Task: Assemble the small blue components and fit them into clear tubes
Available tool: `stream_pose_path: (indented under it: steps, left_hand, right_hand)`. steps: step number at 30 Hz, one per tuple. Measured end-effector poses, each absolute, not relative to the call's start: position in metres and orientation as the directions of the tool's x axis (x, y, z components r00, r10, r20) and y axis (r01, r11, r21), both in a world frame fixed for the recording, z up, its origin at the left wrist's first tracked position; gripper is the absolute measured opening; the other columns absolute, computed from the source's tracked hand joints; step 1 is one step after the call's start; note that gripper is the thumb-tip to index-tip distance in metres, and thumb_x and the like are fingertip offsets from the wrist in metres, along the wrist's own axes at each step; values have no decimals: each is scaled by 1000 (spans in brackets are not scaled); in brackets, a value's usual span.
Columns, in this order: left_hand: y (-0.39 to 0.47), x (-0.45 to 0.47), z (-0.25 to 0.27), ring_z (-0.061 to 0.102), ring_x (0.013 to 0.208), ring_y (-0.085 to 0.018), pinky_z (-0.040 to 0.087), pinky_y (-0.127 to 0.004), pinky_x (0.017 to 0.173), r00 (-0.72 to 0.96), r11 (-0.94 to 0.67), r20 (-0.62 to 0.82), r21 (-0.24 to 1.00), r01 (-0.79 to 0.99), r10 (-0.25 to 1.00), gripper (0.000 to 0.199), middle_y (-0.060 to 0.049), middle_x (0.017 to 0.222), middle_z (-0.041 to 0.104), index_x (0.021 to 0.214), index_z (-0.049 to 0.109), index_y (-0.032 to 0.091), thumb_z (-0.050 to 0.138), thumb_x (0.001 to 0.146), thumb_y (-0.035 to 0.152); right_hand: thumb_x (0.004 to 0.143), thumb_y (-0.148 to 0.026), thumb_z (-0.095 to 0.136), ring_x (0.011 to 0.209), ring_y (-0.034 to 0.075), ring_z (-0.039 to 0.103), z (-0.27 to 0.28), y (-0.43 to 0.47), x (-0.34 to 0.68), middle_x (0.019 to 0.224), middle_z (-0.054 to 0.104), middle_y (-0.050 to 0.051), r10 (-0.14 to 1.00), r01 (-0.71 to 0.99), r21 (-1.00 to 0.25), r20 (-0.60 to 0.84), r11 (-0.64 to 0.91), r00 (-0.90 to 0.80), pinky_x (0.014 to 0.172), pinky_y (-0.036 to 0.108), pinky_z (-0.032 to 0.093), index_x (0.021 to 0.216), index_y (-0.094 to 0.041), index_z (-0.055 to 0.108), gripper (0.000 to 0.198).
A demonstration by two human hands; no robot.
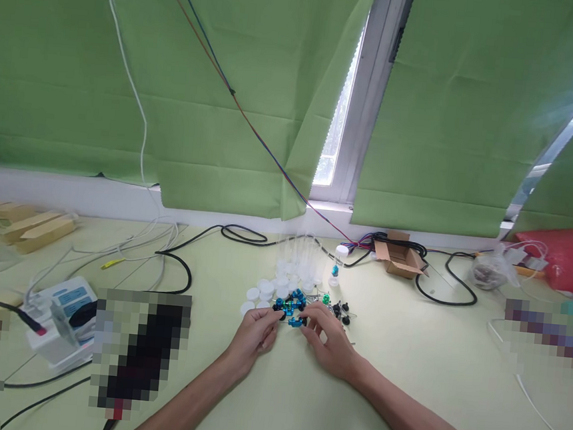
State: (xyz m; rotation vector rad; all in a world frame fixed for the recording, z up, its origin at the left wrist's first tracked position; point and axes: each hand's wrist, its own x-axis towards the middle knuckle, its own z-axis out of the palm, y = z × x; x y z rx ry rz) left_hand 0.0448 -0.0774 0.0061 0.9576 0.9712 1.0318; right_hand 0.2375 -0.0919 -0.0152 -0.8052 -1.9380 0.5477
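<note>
My left hand is closed in a pinch beside a pile of small blue parts; what its fingertips hold is too small to make out. My right hand has its fingers curled in, the tips on a small shiny blue part just above the table. Right behind the fingers lie a green part, several black knob-like pieces and thin metal pins. White round caps are grouped to the left. Clear tubes stand behind, and one capped tube contains a blue piece.
An opened cardboard box and black cables lie at the back right, near a plastic bag and a red bag. To the left are a white power strip, loose cables and yellowish boxes. Green blinds hang behind.
</note>
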Motion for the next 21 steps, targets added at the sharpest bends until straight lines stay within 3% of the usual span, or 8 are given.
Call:
stream_pose_path:
  steps: [15,21]
  left_hand:
    - [-77,45,6,25,35,-5,13,-23,41,228,229,-179,950,-215,957,50,10,39,27,48,32,20,74,68,40]
    - [-77,45,7,26,35,-5,14,-23,41,221,240,-189,943,-230,957,49,10,39,27,47,34,20,74,67,40]
  right_hand:
    - [98,-23,41,61,13,55,-17,-90,238,83,60,3,745,400,-629,576,667,-336,61,26,47,105,-21,57,18]
    - [95,-22,46,70,15,57,-15,-92,238,104,56,9,733,333,-653,588,680,-342,60,27,51,110,-21,55,17]
